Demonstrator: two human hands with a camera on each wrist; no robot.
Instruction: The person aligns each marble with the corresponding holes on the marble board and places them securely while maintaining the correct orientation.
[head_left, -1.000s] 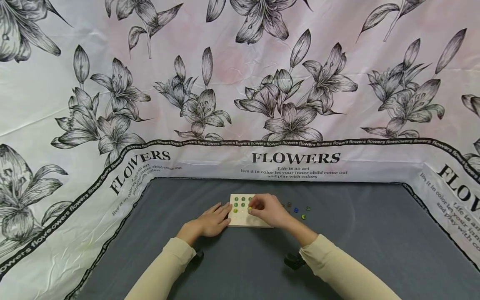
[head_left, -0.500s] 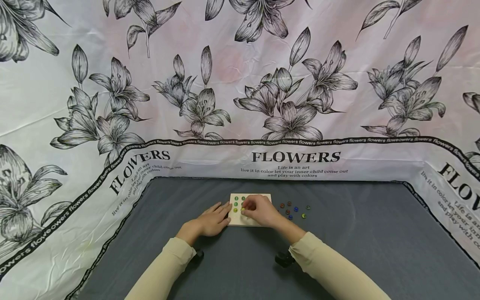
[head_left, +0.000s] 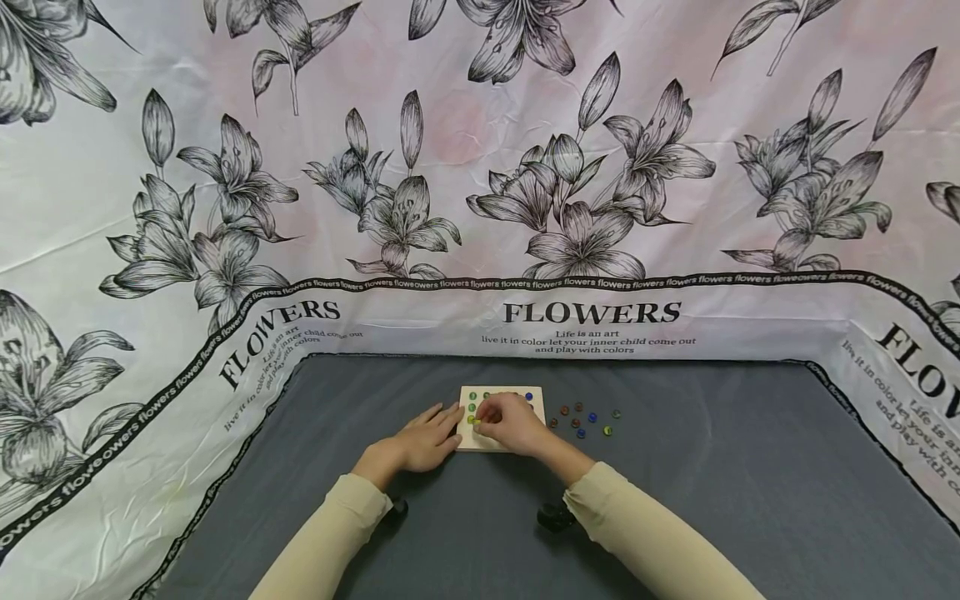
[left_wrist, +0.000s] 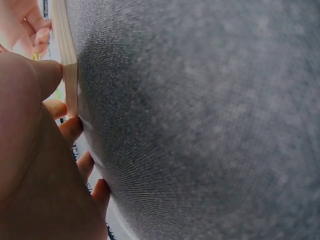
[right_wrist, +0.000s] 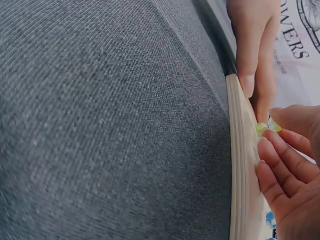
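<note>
Pale wooden board (head_left: 471,442), rect., lies flat, L hand (head_left: 426,439) touching its L edge; green marbles (head_left: 472,407) far L, blue marble (head_left: 528,397) far R corner. Yellow-clear marble (right_wrist: 274,124) pinched in R hand (head_left: 513,423) over board, nr. another yellow marble (right_wrist: 261,129). Loose marbles (head_left: 592,417), mixed colours, scattered R of board.

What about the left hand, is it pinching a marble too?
No, the left hand rests outstretched against the pale board, while the right hand pinches a yellow-green marble.

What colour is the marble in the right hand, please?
The marble is clear and yellow, showing best in the right wrist view.
</note>
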